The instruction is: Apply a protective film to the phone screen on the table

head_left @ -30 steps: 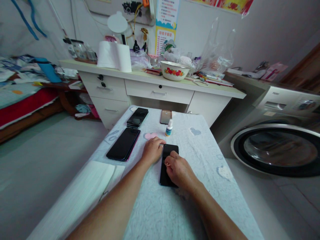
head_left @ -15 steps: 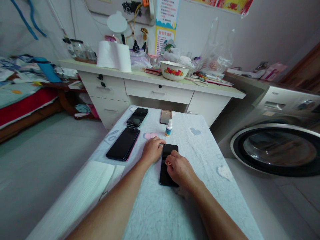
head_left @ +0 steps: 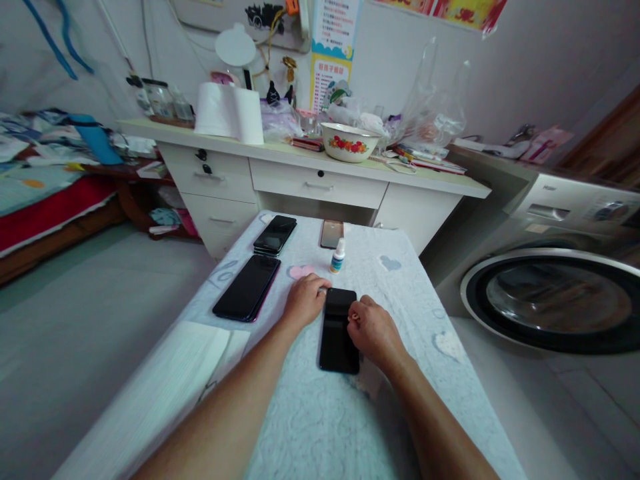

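Observation:
A black smartphone [head_left: 336, 337] lies face up on the cloth-covered table. My left hand [head_left: 306, 297] is closed at its upper left corner, with the fingertips against the edge. Over the phone's right edge is my right hand [head_left: 374, 331], curled shut with fingers tucked in; whatever they may hold is too hidden to name. Just beyond the phone stands a small white spray bottle [head_left: 337, 257] with a blue and yellow label. Farther back lies a phone case or phone with a brownish face [head_left: 332, 234].
On the left of the table lie a large dark phone [head_left: 247, 288] and a stack of phones [head_left: 275, 235]. White paper or cloth [head_left: 185, 353] rests at the left edge. Behind stands a desk [head_left: 320, 183] with a floral bowl [head_left: 349, 143]; a washing machine [head_left: 545, 207] is at right.
My right hand has moved to the right across the phone, uncovering more of its screen. My left hand stays at the phone's corner.

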`<control>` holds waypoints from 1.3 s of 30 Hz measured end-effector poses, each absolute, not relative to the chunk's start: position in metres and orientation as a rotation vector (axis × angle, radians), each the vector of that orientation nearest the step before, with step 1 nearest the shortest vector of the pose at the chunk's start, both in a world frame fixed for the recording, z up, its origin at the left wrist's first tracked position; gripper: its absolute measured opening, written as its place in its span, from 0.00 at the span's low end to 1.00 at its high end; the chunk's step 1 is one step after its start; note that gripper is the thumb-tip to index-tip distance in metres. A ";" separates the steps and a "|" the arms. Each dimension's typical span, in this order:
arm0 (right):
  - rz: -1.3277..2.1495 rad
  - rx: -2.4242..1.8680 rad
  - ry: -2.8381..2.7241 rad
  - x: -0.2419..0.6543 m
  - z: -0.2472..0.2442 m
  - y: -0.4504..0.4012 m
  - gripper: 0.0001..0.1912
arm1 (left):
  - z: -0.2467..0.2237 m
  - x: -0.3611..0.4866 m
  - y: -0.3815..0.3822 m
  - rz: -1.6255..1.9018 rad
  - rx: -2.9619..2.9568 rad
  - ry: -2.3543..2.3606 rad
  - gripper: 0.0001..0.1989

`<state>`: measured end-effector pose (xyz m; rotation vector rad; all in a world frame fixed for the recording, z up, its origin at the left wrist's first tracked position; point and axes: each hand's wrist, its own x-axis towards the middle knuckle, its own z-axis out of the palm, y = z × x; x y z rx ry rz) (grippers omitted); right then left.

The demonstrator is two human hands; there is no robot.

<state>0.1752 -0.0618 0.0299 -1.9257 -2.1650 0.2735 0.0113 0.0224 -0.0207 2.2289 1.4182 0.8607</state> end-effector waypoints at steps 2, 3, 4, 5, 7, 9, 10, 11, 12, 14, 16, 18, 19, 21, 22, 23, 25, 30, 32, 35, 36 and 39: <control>0.267 -1.958 -2.142 0.175 0.031 -0.061 0.07 | -0.021 0.011 0.023 0.861 2.235 1.413 0.12; 0.267 -1.973 -2.130 0.175 0.031 -0.060 0.07 | -0.022 0.011 0.023 0.862 2.237 1.412 0.12; 0.269 -1.983 -2.118 0.175 0.031 -0.060 0.07 | -0.022 0.010 0.023 0.862 2.238 1.410 0.12; 0.271 -1.990 -2.105 0.175 0.031 -0.059 0.07 | -0.023 0.010 0.023 0.863 2.237 1.410 0.12; 0.279 -2.001 -2.085 0.175 0.032 -0.059 0.08 | -0.023 0.010 0.023 0.861 2.237 1.413 0.13; 0.287 -2.002 -2.084 0.174 0.032 -0.059 0.08 | -0.024 0.010 0.024 0.857 2.235 1.416 0.13; 0.291 -1.997 -2.089 0.174 0.032 -0.059 0.08 | -0.023 0.010 0.024 0.856 2.234 1.417 0.13; 0.296 -1.987 -2.100 0.173 0.033 -0.059 0.09 | -0.023 0.011 0.024 0.855 2.232 1.419 0.13; 0.304 -1.972 -2.113 0.172 0.033 -0.060 0.09 | -0.023 0.011 0.024 0.854 2.231 1.420 0.13; 0.325 -1.928 -2.146 0.169 0.034 -0.061 0.09 | -0.023 0.011 0.024 0.850 2.228 1.420 0.12; 0.358 -1.874 -2.183 0.166 0.033 -0.062 0.08 | -0.022 0.011 0.023 0.839 2.224 1.422 0.12; 0.380 -1.810 -2.223 0.162 0.031 -0.064 0.08 | -0.021 0.010 0.023 0.823 2.217 1.429 0.12; 0.385 -1.777 -2.244 0.161 0.030 -0.065 0.08 | -0.020 0.011 0.023 0.816 2.211 1.435 0.12; 0.386 -1.710 -2.280 0.158 0.028 -0.067 0.08 | -0.020 0.011 0.023 0.812 2.203 1.440 0.12; 0.385 -1.680 -2.293 0.156 0.028 -0.068 0.08 | -0.020 0.011 0.023 0.816 2.200 1.440 0.12; 0.390 -1.653 -2.306 0.155 0.027 -0.069 0.08 | -0.020 0.010 0.022 0.823 2.196 1.436 0.12; 0.408 -1.599 -2.333 0.153 0.027 -0.070 0.08 | -0.020 0.010 0.022 0.843 2.185 1.423 0.12; 0.433 -1.510 -2.385 0.150 0.026 -0.072 0.08 | -0.018 0.010 0.023 0.906 2.128 1.385 0.12; 0.425 -1.511 -2.387 0.149 0.026 -0.071 0.08 | -0.018 0.009 0.024 0.942 2.112 1.374 0.12; 0.394 -1.525 -2.371 0.147 0.025 -0.069 0.09 | -0.020 0.009 0.025 0.968 2.102 1.362 0.13; 0.381 -1.532 -2.363 0.147 0.025 -0.068 0.09 | -0.020 0.008 0.025 0.971 2.100 1.361 0.14; 0.343 -1.555 -2.336 0.145 0.025 -0.066 0.09 | -0.020 0.008 0.025 0.974 2.094 1.363 0.14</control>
